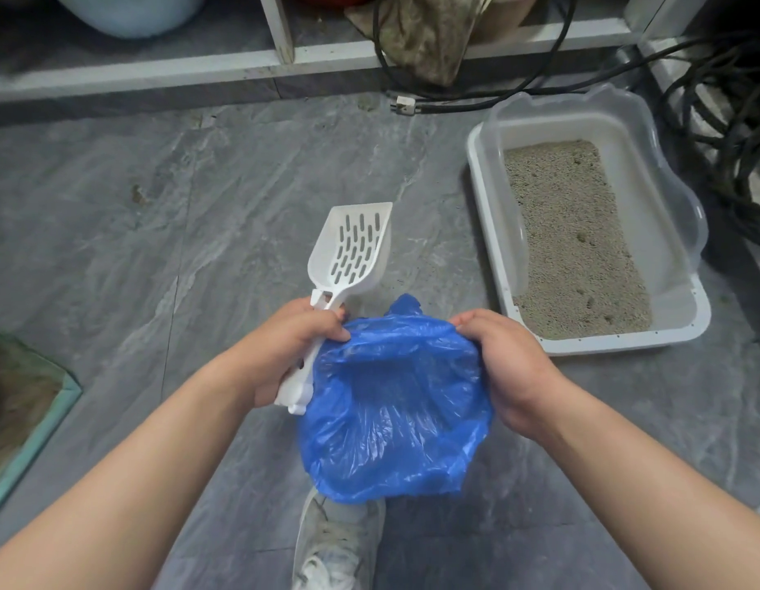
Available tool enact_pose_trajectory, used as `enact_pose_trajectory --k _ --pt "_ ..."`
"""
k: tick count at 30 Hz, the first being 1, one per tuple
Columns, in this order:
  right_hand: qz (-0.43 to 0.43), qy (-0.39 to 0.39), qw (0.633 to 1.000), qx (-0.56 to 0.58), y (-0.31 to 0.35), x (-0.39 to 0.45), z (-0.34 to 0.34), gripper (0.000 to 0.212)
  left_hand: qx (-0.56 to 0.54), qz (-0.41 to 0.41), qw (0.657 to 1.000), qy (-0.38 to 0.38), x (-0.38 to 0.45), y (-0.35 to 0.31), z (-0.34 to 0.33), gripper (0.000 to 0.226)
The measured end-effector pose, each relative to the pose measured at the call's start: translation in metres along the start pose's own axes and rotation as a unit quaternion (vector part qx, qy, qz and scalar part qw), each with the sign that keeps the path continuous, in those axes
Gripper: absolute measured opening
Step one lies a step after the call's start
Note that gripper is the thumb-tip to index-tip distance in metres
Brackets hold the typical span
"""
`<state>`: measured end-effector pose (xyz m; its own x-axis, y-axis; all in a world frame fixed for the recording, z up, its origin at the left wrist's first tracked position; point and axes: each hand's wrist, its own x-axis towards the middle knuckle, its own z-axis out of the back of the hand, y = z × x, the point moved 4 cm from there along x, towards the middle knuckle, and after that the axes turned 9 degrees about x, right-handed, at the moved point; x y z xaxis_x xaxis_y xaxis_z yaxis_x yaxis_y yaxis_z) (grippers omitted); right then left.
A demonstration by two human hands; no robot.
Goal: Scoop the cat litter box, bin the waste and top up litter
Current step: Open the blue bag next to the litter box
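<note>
Two hands work at the centre of the frame. The left hand (286, 349) grasps the handle of one white slotted scoop (356, 249) and also pinches the left edge of one blue plastic bag (395, 415). The right hand (504, 368) clutches the bag's right edge, so the bag's mouth gapes open between them. The scoop's blade points toward the top of the frame and carries nothing. One white litter box (489, 232) sits on the grey floor (157, 206) at the right of the frame, its grey litter (578, 240) dented in a few spots. One white sneaker (335, 542) shows at the bottom centre, below the bag. Black cables (727, 134) coil at the upper right, beside the box.
</note>
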<state>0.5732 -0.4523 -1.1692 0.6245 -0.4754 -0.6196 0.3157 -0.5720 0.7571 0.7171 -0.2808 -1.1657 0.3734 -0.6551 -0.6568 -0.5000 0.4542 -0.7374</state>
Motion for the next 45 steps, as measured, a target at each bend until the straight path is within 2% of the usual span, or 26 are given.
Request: enact_pose_trajectory --k 3,7,9,12,14,16,18,20,22,25,27,29,31,34,36,39,40,42,44,45 --pt "-0.008 0.086 0.996 -0.019 0.001 -0.002 -0.005 0.018 -0.028 -0.003 0.999 0.017 0.000 0.000 0.000 0.021" --pt "0.036 0.168 0.956 -0.236 0.004 -0.010 -0.009 0.024 0.018 -0.009 1.000 0.009 -0.001 -0.003 0.003 0.016" --pt "0.032 0.152 0.957 -0.243 0.001 -0.009 -0.009 0.025 0.122 -0.038 0.991 -0.028 0.001 -0.004 0.007 0.035" --pt "-0.022 0.118 0.978 -0.171 -0.001 -0.008 -0.009 0.026 0.325 -0.096 0.937 -0.091 0.005 -0.007 0.007 0.060" --pt "-0.056 0.119 0.985 -0.111 -0.003 -0.007 -0.011 0.023 0.393 -0.136 0.903 -0.106 0.006 -0.011 -0.002 0.055" --pt "-0.064 0.115 0.986 -0.099 -0.001 -0.008 -0.013 0.021 0.413 -0.155 0.890 -0.113 0.005 -0.011 -0.008 0.043" --pt "-0.049 0.102 0.987 -0.115 -0.001 -0.005 -0.013 0.023 0.436 -0.158 0.876 -0.135 0.006 -0.009 -0.008 0.029" --pt "-0.015 0.074 0.982 -0.175 -0.002 0.001 -0.008 0.026 0.434 -0.147 0.873 -0.167 0.006 -0.009 -0.004 0.026" --pt "0.018 0.053 0.967 -0.250 -0.001 0.006 -0.004 0.028 0.419 -0.134 0.879 -0.183 0.006 -0.009 0.001 0.026" --pt "0.045 0.055 0.930 -0.360 -0.001 0.006 -0.007 0.034 0.435 -0.119 0.871 -0.194 0.007 -0.009 0.002 0.021" --pt "0.146 0.002 0.871 -0.469 0.011 -0.001 -0.012 0.053 0.430 -0.112 0.867 -0.225 0.007 -0.007 0.004 0.020" --pt "0.292 -0.044 0.831 -0.471 0.027 -0.018 -0.025 0.050 0.409 -0.113 0.868 -0.257 0.007 -0.006 0.002 0.019" --pt "0.318 -0.049 0.849 -0.420 0.032 -0.032 -0.039 0.034 0.394 -0.125 0.869 -0.272 0.007 -0.008 -0.005 0.020" --pt "0.214 -0.019 0.914 -0.343 0.026 -0.033 -0.055 0.022 0.384 -0.135 0.871 -0.275 0.006 -0.012 -0.018 0.020" --pt "0.148 -0.022 0.944 -0.295 0.023 -0.025 -0.056 0.020 0.388 -0.140 0.866 -0.282 0.006 -0.012 -0.023 0.015" --pt "0.119 -0.018 0.949 -0.292 0.020 -0.009 -0.053 0.032 0.378 -0.146 0.869 -0.285 0.006 -0.012 -0.026 0.017" --pt "0.128 -0.012 0.934 -0.333 0.019 -0.004 -0.052 0.038 0.369 -0.150 0.874 -0.279 0.007 -0.012 -0.025 0.018" --pt "0.168 -0.021 0.861 -0.480 0.017 0.004 -0.046 0.049 0.349 -0.164 0.884 -0.264 0.007 -0.012 -0.024 0.027" --pt "0.219 -0.064 0.774 -0.591 0.020 0.010 -0.040 0.043 0.341 -0.175 0.891 -0.244 0.006 -0.013 -0.023 0.034" --pt "0.236 -0.081 0.757 -0.604 0.022 0.013 -0.036 0.035 0.342 -0.177 0.892 -0.236 0.005 -0.012 -0.022 0.034"
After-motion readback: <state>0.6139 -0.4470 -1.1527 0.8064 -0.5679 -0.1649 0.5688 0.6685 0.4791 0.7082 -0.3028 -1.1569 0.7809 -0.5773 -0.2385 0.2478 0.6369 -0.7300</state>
